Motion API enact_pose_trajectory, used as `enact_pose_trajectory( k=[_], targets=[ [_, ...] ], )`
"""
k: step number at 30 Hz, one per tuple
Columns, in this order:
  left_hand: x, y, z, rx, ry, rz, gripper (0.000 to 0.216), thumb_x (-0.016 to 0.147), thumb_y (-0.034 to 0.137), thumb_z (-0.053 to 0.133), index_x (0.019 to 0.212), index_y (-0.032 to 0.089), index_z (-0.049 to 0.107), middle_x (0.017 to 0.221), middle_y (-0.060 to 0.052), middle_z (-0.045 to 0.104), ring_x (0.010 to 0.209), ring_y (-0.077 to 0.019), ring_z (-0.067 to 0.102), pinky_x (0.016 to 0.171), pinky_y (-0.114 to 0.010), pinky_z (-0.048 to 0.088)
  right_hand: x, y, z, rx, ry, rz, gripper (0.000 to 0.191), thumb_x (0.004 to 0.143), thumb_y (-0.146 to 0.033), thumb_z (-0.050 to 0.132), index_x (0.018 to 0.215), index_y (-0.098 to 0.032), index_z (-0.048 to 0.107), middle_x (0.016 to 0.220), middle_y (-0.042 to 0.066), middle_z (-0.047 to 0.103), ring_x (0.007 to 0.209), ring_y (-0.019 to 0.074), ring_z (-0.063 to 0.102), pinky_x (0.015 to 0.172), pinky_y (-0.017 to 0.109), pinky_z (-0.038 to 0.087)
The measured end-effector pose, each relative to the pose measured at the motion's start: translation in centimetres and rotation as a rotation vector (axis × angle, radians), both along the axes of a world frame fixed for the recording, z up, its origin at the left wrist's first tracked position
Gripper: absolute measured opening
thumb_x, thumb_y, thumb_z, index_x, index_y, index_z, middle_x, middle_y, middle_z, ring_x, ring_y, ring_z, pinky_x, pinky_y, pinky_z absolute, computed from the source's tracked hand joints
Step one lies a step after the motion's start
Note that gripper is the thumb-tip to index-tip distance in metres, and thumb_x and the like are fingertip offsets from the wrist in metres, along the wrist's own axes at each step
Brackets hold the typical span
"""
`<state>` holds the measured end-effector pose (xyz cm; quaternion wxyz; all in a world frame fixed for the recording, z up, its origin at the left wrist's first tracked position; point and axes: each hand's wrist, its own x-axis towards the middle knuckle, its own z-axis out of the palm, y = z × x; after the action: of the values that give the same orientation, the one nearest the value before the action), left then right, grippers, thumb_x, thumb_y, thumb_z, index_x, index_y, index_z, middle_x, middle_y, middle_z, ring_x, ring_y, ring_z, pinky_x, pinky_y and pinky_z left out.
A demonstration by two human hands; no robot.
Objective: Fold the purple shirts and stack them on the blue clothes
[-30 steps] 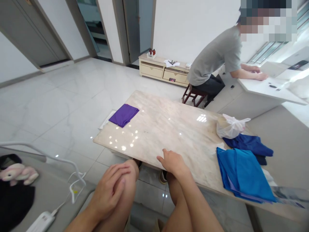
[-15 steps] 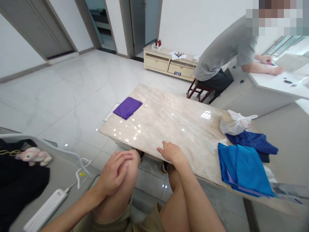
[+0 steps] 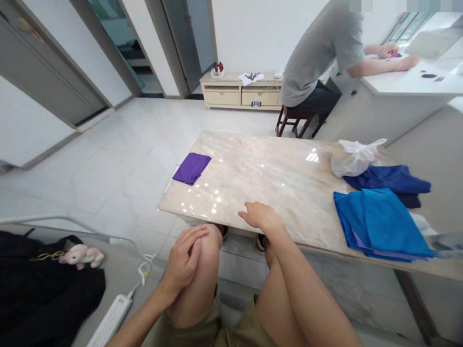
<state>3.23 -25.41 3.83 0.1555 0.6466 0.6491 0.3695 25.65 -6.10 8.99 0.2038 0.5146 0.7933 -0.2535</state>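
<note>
My left hand (image 3: 188,256) rests on my left knee, fingers stretched over it and holding nothing. At the near edge of the marble-topped table (image 3: 249,178), my right hand (image 3: 257,215) hovers or lies with its fingers apart; I cannot tell whether it touches the top. A folded purple cloth (image 3: 192,168) lies at the table's left end. On the right end are a folded bright blue cloth (image 3: 383,221) with a lilac layer under it, a dark blue cloth (image 3: 392,178) and a tied white plastic bag (image 3: 352,159).
A person in a grey shirt (image 3: 318,58) sits on a dark stool (image 3: 294,118) at a white desk (image 3: 394,82). Beside me on the sofa lie a power strip (image 3: 112,320), a pink plush toy (image 3: 83,256) and black fabric (image 3: 54,299). A low cabinet (image 3: 221,98) stands by the wall.
The camera view has tilted and shifted, so the room appears turned. Both hands keep much the same pose, and the cloths stay in place on the table.
</note>
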Motion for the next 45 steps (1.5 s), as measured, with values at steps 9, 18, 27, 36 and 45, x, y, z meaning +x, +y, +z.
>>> enact_pose_trajectory(
  k=[9,18,27,36,45],
  targets=[
    [-0.4,-0.3,-0.3,-0.046,-0.114,0.047,0.037,0.111,0.036,0.051,0.126,0.030,0.084,0.137,-0.005,0.082,0.130,-0.0275,0.075,0.119,-0.047,0.057,0.5,0.5,-0.8,0.001,-0.034,-0.034,0.057,0.117,-0.048,0.049,0.153,-0.008,0.066,0.148,0.026,0.072,0.139,0.0364,0.071,0.109,0.044,0.057],
    [-6.5,12.5,-3.4,-0.322,-0.185,0.152,0.028,0.099,0.029,0.062,0.117,0.019,0.080,0.115,-0.011,0.086,0.110,-0.0272,0.082,0.097,-0.038,0.064,1.1,0.9,-1.1,0.006,-0.078,-0.039,0.056,0.118,-0.046,0.044,0.153,-0.007,0.064,0.148,0.027,0.070,0.138,0.0382,0.071,0.109,0.048,0.056],
    [-12.1,28.6,-8.0,-0.500,0.289,0.472,0.049,0.096,0.023,0.075,0.142,0.010,0.066,0.153,-0.029,0.064,0.148,-0.0415,0.059,0.124,-0.054,0.046,2.7,1.0,-0.1,0.034,-0.068,-0.107,0.051,0.119,-0.044,0.043,0.149,-0.008,0.064,0.138,0.027,0.075,0.129,0.0373,0.076,0.101,0.045,0.058],
    [-14.6,32.4,-8.8,-0.556,0.182,0.634,0.005,0.091,0.025,0.078,0.095,0.021,0.077,0.121,-0.012,0.083,0.120,-0.0281,0.074,0.108,-0.036,0.054,4.1,1.7,0.2,0.042,0.006,-0.126,0.051,0.119,-0.046,0.042,0.150,-0.011,0.063,0.138,0.026,0.075,0.127,0.0360,0.077,0.100,0.042,0.058],
    [-7.5,35.8,2.9,-0.033,-0.280,0.528,0.008,0.099,0.023,0.072,0.096,0.020,0.066,0.090,-0.006,0.078,0.083,-0.0190,0.071,0.087,-0.033,0.059,4.7,1.0,0.0,0.130,0.053,-0.157,0.049,0.118,-0.042,0.046,0.151,-0.010,0.063,0.141,0.025,0.074,0.131,0.0345,0.073,0.104,0.039,0.056]
  ],
)
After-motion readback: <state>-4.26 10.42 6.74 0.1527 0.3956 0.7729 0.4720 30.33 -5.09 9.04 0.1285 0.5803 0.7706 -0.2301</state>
